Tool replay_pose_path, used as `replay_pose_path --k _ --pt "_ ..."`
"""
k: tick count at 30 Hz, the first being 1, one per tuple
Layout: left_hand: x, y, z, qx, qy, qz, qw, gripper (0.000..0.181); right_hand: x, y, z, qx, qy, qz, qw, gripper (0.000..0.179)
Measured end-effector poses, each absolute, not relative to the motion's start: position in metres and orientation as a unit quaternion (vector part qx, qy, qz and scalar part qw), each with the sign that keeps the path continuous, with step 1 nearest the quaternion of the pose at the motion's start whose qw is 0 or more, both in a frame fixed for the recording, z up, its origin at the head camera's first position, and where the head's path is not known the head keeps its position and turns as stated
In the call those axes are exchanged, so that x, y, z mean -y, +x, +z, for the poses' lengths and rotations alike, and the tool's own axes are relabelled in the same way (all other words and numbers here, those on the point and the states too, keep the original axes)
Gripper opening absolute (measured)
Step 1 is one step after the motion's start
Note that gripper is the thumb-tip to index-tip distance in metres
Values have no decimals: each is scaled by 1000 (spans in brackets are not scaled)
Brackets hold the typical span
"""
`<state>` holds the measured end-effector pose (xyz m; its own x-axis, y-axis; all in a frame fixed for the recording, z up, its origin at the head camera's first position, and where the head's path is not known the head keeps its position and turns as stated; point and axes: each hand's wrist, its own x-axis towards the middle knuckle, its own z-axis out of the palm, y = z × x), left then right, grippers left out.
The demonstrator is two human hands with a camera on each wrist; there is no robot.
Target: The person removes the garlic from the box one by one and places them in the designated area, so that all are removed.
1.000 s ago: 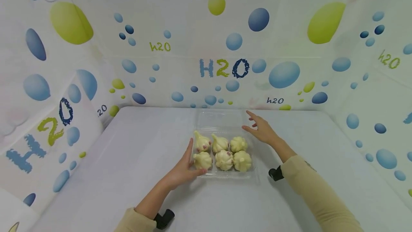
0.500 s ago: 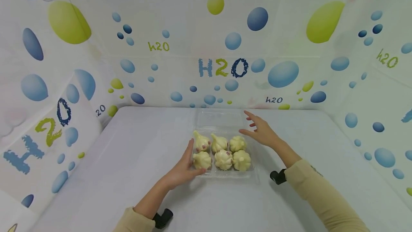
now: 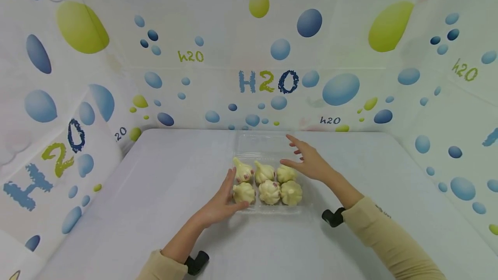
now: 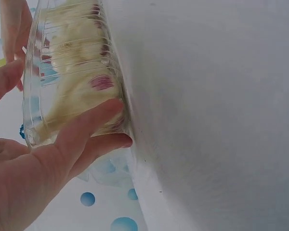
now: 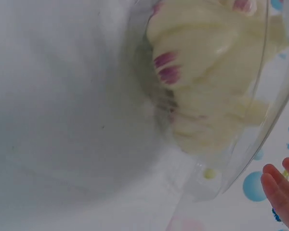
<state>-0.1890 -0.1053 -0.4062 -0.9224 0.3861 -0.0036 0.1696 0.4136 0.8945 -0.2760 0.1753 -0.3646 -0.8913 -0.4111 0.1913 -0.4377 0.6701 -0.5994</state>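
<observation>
A clear plastic clamshell container (image 3: pixel 272 211) sits on the table with its lid (image 3: pixel 258 144) folded back toward the wall. Several pale garlic bulbs (image 3: pixel 269 192), some marked with purple, fill it in two rows. My left hand (image 3: pixel 218 209) grips the near left corner, thumb at the front and fingers along the left side. In the left wrist view those fingers (image 4: pixel 94 118) lie against the ribbed wall. Above the far right bulb hovers my right hand (image 3: pixel 313 164), fingers spread and holding nothing; the right wrist view shows its fingertips (image 5: pixel 274 185) off the container's rim.
A white cloth covers the table (image 3: pixel 155 185), which ends at a backdrop (image 3: pixel 218 81) printed with blue and green drops. Dark wrist cameras (image 3: pixel 197 263) hang under both sleeves, close over the tabletop.
My right hand has moved left, from beside the container to over its far right corner. The left hand has kept its hold, and the container and bulbs have stayed put.
</observation>
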Motion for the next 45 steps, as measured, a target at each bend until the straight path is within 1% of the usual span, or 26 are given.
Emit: replay_pose_path --k 9,16,21,29,37,45 --pt "107 -192 -409 -846 167 494 108 93 -162 -262 -361 907 246 340 22 83" --pt "107 -192 -411 -846 170 494 104 97 -154 -256 -361 912 249 325 25 83" --pt "107 -191 -412 -846 162 498 98 97 -147 -254 -361 911 253 325 26 82" --pt "106 -192 -412 -850 173 491 84 92 -137 -253 -366 907 251 339 13 80" --pt "106 -191 -410 -859 171 478 67 93 -124 -255 -369 897 262 356 26 77" --pt "107 -191 -412 -849 184 490 75 93 -109 -258 -375 888 252 384 19 78"
